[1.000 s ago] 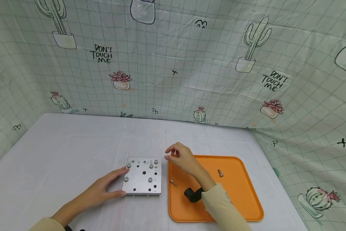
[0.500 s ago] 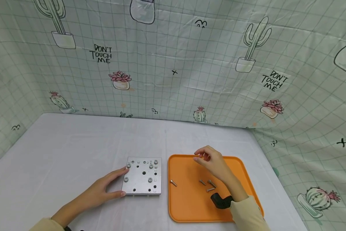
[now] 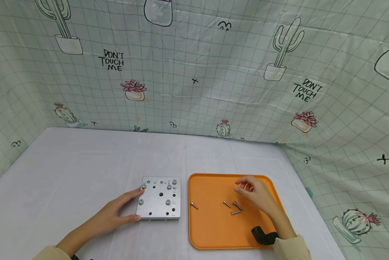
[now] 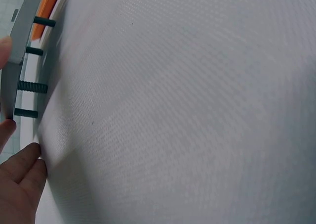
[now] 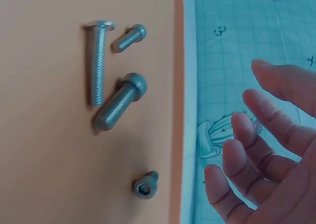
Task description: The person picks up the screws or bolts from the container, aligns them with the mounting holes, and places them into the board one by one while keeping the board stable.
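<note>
A silver square metal plate (image 3: pixel 155 206) with holes and several socket-head bolts stands on the table. My left hand (image 3: pixel 108 215) grips its left side, index finger on the left edge and thumb at the near left corner. In the left wrist view, threaded bolt ends (image 4: pixel 32 86) stick out beneath the plate. My right hand (image 3: pixel 254 193) is over the right part of the orange tray (image 3: pixel 214 234), fingers loosely bent and holding nothing. Left of it in the tray lie a thick socket-head bolt (image 5: pixel 121 103), a long flat-headed screw (image 5: pixel 98 66) and a small bolt (image 5: pixel 129 38).
Another bolt (image 3: pixel 194 206) lies by the tray's left wall. A black band-like piece (image 3: pixel 262 236) is at my right wrist. The white-covered table (image 3: pixel 93 159) ends at a grid-patterned cloth (image 3: pixel 187 104) hanging behind and at the sides.
My right hand has moved from beside the plate's far right corner, rightward over the tray, then slightly nearer to me. Bolts beneath its path came into view. The left hand keeps its place.
</note>
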`<state>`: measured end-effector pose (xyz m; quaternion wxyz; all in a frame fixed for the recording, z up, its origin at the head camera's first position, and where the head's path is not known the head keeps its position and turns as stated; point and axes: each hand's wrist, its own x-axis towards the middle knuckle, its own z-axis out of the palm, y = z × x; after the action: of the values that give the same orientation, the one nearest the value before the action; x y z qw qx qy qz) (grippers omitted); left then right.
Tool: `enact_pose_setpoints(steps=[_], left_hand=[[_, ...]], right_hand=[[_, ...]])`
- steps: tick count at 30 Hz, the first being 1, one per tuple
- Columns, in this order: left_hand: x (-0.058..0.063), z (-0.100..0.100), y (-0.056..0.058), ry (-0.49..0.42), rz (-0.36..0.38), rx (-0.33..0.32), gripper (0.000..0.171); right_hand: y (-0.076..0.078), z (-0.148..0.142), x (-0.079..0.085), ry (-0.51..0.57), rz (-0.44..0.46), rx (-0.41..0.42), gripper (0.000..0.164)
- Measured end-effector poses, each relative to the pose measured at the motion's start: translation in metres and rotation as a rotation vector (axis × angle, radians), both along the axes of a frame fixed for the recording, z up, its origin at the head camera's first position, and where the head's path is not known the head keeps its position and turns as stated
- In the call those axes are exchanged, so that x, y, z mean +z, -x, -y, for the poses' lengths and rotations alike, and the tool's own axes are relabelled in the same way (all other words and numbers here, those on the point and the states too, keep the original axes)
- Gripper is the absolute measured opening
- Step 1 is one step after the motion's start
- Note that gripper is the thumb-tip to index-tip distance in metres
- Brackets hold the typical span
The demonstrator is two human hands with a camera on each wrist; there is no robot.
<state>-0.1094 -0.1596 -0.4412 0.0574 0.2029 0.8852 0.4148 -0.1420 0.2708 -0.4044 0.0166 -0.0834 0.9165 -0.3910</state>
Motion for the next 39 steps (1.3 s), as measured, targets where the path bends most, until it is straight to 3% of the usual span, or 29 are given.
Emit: enact_pose_setpoints(steps=[11, 20, 24, 39], left_hand=[[0.000, 0.000, 0.000, -0.018, -0.007, -0.008, 0.065], [-0.001, 0.002, 0.000, -0.019, 0.001, -0.009, 0.065], [0.001, 0.002, 0.000, -0.019, 0.000, -0.015, 0.065], [0.003, 0.001, 0.001, 0.000, 0.001, -0.012, 0.065]], right_hand=[[-0.009, -0.007, -0.013, 0.012, 0.109, 0.007, 0.027], [-0.011, -0.007, -0.019, -0.005, 0.222, 0.067, 0.029], [-0.011, -0.006, -0.023, -0.047, 0.233, 0.086, 0.028], [-0.012, -0.001, -0.026, -0.107, 0.220, 0.031, 0.023]])
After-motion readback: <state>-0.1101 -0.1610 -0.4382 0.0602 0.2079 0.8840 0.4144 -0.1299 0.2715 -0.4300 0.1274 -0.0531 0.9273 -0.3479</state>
